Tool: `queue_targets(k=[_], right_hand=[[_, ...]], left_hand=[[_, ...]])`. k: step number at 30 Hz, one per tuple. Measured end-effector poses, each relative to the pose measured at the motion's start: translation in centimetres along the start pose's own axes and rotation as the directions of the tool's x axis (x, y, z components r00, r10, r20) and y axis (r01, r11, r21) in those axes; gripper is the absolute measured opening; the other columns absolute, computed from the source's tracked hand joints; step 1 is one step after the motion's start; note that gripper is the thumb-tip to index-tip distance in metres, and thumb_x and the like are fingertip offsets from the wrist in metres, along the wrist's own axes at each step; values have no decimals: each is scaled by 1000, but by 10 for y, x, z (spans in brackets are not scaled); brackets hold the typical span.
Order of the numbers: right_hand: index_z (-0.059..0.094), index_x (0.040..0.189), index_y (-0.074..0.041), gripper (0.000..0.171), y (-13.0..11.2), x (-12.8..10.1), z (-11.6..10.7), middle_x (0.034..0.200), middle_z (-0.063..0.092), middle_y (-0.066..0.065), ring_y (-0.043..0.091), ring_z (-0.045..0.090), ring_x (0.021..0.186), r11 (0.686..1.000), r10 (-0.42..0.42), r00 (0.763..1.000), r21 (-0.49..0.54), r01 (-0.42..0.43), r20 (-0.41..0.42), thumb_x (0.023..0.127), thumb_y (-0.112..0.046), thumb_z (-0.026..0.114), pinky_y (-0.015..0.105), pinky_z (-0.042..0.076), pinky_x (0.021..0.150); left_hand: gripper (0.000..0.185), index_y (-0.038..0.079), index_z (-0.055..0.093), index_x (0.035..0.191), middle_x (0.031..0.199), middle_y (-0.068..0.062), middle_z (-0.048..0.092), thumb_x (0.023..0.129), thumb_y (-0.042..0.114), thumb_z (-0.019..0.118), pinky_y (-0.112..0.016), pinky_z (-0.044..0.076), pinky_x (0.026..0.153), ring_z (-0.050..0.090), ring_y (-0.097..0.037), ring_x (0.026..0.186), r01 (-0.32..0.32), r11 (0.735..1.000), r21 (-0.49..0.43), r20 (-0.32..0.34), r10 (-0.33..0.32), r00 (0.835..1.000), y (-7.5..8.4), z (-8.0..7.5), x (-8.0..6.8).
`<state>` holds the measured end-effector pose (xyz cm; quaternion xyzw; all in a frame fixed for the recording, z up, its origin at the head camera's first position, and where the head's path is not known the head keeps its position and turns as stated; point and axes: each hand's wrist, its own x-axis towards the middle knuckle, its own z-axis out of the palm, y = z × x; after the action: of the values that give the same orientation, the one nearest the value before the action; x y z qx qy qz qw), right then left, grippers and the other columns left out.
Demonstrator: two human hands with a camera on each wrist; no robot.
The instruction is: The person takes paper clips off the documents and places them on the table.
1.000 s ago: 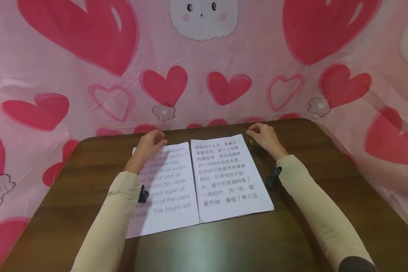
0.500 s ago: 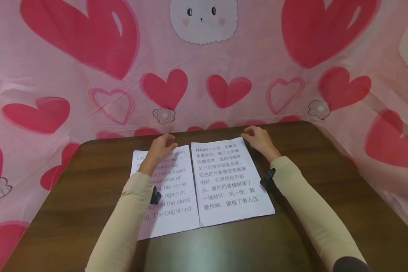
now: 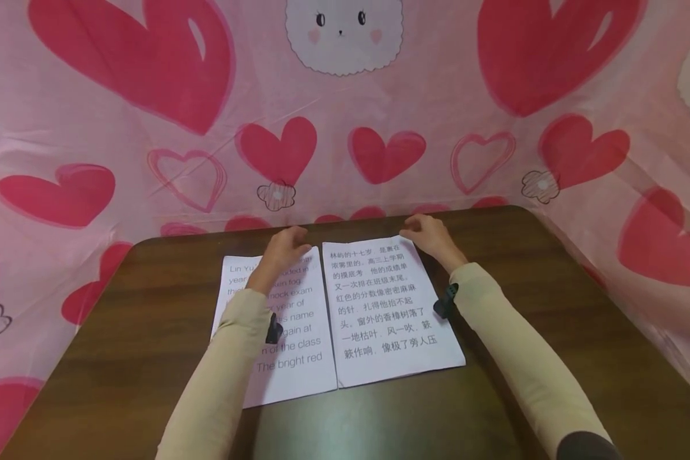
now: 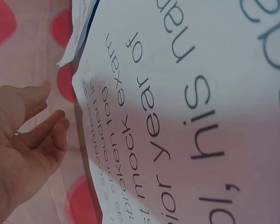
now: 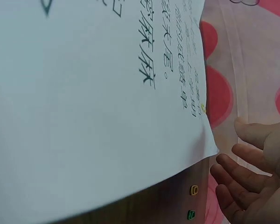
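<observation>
Two white printed sheets lie side by side on the table, an English sheet (image 3: 299, 377) on the left and a Chinese sheet (image 3: 402, 351) on the right. My left hand (image 3: 283, 254) hovers over the upper right of the English sheet, its fingers loosely bent with nothing between them. At the top right corner of the Chinese sheet is my right hand (image 3: 435, 239), fingers spread and holding nothing in the right wrist view. Beyond that sheet's edge lie a small yellow paper clip (image 5: 193, 190) and a green one (image 5: 191, 214). Something small and yellow (image 5: 203, 108) shows at the sheet's top edge.
The dark brown wooden table (image 3: 121, 358) carries both sheets. Behind it and along the sides hangs a pink cloth (image 3: 333, 96) printed with red hearts. A dark wrist device (image 3: 447, 301) sits on the right sleeve, another (image 3: 274, 329) on the left.
Both hands have moved inward: the left to the right across the English sheet, the right leftward to the Chinese sheet's corner. The yellow paper clip beside that sheet is now hidden in the head view.
</observation>
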<state>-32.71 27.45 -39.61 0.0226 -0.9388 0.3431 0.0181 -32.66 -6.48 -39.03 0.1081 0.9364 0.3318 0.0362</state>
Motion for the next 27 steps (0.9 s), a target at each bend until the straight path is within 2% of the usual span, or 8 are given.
queue_targets(k=[5,10,17,23,27], right_hand=[[56,136,0,47,-1,1,2,133,62,24,40,59,122,1000,5,1000,0,-5,24,97,-25,64,52,44,111],[57,134,0,44,-1,4,6,135,61,23,39,59,120,1000,8,999,-25,-7,54,97,-22,64,52,45,110],[59,132,1,43,-2,6,10,132,63,22,36,59,115,999,-2,997,-41,5,75,95,-19,66,50,46,108],[62,130,-1,41,-3,8,14,131,64,20,34,59,112,998,8,996,-63,-3,88,93,-17,68,48,47,107],[65,126,-2,37,-2,10,15,127,66,20,33,59,109,996,-4,997,-92,11,78,92,-17,70,47,48,105]], left_hand=[[46,0,52,140,136,-24,61,98,15,63,-49,46,110,60,-37,123,-52,998,18,-8,52,999,3,7,5],[44,0,54,139,135,-22,63,98,14,63,-47,44,113,60,-35,126,-107,994,37,12,107,994,7,17,12],[42,0,59,135,131,-19,66,96,14,65,-45,46,111,60,-32,119,-176,975,133,25,174,984,16,29,18],[42,4,61,133,134,-17,66,94,15,68,-50,39,115,53,-37,129,-171,967,189,49,165,985,25,36,21],[41,7,62,131,134,-15,65,92,15,71,-49,38,116,52,-37,130,-159,970,182,56,151,987,27,42,26]])
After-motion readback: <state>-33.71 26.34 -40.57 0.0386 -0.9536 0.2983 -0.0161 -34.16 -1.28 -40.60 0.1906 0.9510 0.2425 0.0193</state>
